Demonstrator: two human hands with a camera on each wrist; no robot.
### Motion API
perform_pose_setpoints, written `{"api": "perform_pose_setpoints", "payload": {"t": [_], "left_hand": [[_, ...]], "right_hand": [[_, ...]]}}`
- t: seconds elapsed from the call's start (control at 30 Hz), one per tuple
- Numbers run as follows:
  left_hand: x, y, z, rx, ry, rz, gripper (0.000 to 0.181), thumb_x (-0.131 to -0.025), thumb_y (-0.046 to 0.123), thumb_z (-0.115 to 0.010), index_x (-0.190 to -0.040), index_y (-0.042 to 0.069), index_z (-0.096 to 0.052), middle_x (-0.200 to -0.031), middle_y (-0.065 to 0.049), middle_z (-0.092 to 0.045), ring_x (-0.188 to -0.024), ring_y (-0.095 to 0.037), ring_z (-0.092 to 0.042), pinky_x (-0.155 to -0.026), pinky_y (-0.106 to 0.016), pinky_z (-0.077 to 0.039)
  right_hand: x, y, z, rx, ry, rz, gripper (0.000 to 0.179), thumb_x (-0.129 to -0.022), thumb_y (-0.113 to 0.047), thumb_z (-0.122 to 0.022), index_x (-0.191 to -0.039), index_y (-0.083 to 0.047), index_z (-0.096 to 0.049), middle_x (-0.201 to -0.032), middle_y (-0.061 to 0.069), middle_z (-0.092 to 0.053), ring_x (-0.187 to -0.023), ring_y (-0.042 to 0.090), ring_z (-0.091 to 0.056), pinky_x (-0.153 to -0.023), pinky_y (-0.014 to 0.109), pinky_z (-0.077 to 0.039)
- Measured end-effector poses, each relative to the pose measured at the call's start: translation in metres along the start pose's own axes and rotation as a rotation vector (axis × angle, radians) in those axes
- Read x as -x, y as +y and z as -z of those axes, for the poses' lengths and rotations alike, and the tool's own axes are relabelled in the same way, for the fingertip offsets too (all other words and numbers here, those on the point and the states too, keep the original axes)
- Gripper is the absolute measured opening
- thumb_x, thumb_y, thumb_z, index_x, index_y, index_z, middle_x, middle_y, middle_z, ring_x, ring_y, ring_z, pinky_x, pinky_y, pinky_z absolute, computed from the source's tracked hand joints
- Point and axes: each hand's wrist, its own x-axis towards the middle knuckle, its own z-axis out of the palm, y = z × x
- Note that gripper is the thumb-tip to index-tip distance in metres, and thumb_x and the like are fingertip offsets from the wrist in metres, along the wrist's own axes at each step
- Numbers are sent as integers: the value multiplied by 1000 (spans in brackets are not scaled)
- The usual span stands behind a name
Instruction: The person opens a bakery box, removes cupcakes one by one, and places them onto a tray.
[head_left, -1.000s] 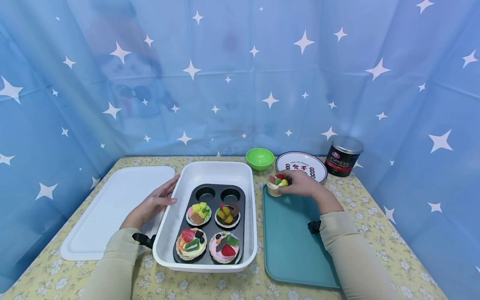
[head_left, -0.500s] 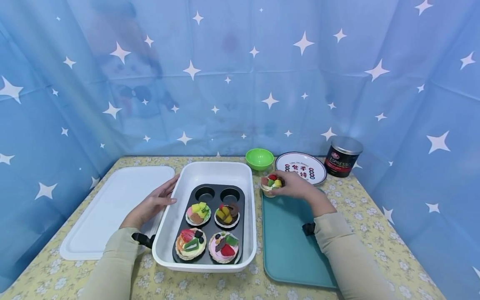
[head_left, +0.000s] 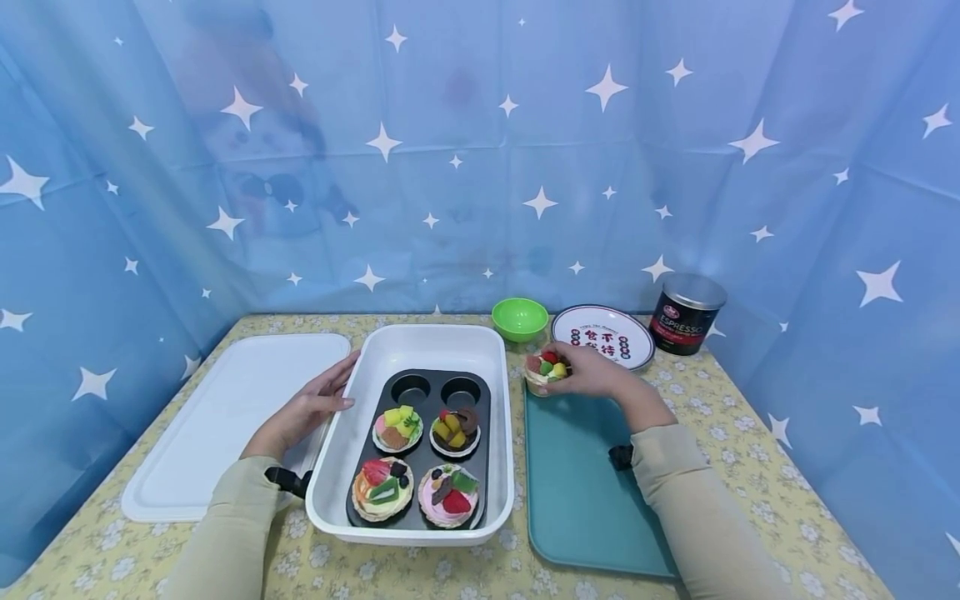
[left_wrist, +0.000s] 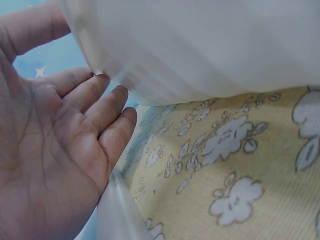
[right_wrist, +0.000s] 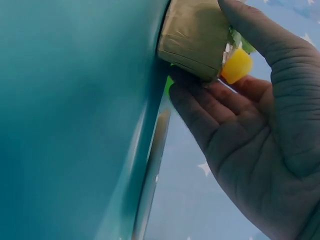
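Observation:
In the head view my right hand (head_left: 588, 369) pinches a small fruit tart (head_left: 544, 372) between thumb and fingers, at the far left corner of the teal board (head_left: 592, 475). The right wrist view shows the tart's tan paper-like cup (right_wrist: 192, 42) right against the board, with yellow and green toppings. My left hand (head_left: 315, 402) lies at the left side of a deep white tray (head_left: 317, 492), its loosely extended fingers touching the outer wall (left_wrist: 165, 50) in the left wrist view. Inside stands a dark muffin tin (head_left: 423, 462) bearing several fruit tarts (head_left: 382, 490), with two bare cups at the far end.
A flat white board or lid (head_left: 217, 425) lies at the left. Along the back are a green bowl (head_left: 520, 320), a white plate with printed lettering (head_left: 602, 321) and a black espresso can (head_left: 686, 313). Flowered cloth (head_left: 360, 571) covers the table; a blue starred curtain (head_left: 480, 225) hangs behind.
My right hand has shifted slightly left with the tart, toward the teal board's far left corner. My left hand and the white tray have stayed in place.

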Motion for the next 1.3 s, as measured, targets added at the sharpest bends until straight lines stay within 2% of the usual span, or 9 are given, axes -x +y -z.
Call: {"api": "perform_pose_setpoints", "payload": {"t": [0.23, 0.43, 0.67, 0.73, 0.77, 0.93, 1.0, 1.17, 1.3], "left_hand": [[0, 0, 0, 16, -4, -6, 89, -92, 12, -62, -164, 20, -11, -169, -5, -7, -154, -32, -6, -103, -17, -37], [0, -1, 2, 10, -5, -15, 88, -93, 10, -61, -164, 19, -10, -169, -7, -6, -154, -33, -5, -104, -17, -36], [-1, -3, 2, 21, -7, -19, 89, -92, 11, -62, -164, 19, -10, -169, -6, -6, -154, -33, -4, -102, -16, -37], [-1, -3, 2, 20, -8, -17, 89, -92, 12, -62, -164, 19, -10, -169, -6, -6, -154, -32, -4, -102, -16, -37], [-1, -3, 2, 18, -7, -16, 89, -92, 12, -62, -164, 20, -10, -169, -6, -6, -154, -32, -4, -103, -16, -37], [0, -2, 2, 11, -2, -11, 89, -92, 12, -62, -164, 21, -11, -169, -4, -7, -154, -31, -6, -104, -17, -36], [0, -1, 2, 8, 2, -6, 89, -92, 12, -62, -164, 21, -11, -169, -4, -8, -154, -30, -6, -105, -18, -36], [0, -1, 2, -9, 7, 0, 88, -92, 13, -62, -164, 22, -11, -169, -3, -8, -154, -30, -7, -110, -25, -32], [0, -1, 1, -14, 7, 4, 87, -93, 14, -61, -164, 23, -12, -169, -3, -9, -154, -31, -7, -116, -35, -26]], "right_hand": [[3, -5, 7, -1, -9, 15, 66, -86, -36, -80, -139, -7, -55, -126, 10, -64, -113, 26, -60, -97, 47, -49], [4, -17, 11, -14, 34, 83, 63, -90, -29, -76, -144, -5, -52, -137, 17, -59, -125, 36, -56, -101, 53, -47], [4, -44, 11, -16, 64, 158, 58, -92, -32, -75, -143, -11, -55, -135, 10, -61, -122, 33, -59, -97, 50, -51], [6, -54, 9, -41, 54, 185, 59, -92, -34, -75, -144, -12, -55, -135, 9, -61, -114, 32, -62, -93, 51, -52], [6, -59, 8, -49, 45, 210, 60, -93, -34, -74, -144, -10, -55, -133, 8, -62, -108, 33, -63, -89, 52, -52], [6, -83, -2, -63, -38, 322, 63, -94, -38, -72, -145, -7, -52, -139, 7, -59, -119, 29, -60, -98, 51, -49], [6, -93, -8, -57, -86, 336, 65, -93, -42, -72, -145, -8, -52, -144, 6, -56, -133, 24, -51, -107, 48, -44], [8, -113, -24, -43, -209, 342, 66, -93, -47, -70, -147, -13, -52, -146, -1, -53, -137, 17, -47, -111, 42, -40], [7, -121, -38, -31, -264, 382, 66, -94, -46, -69, -148, -11, -51, -146, 0, -53, -134, 16, -50, -109, 43, -43]]}}
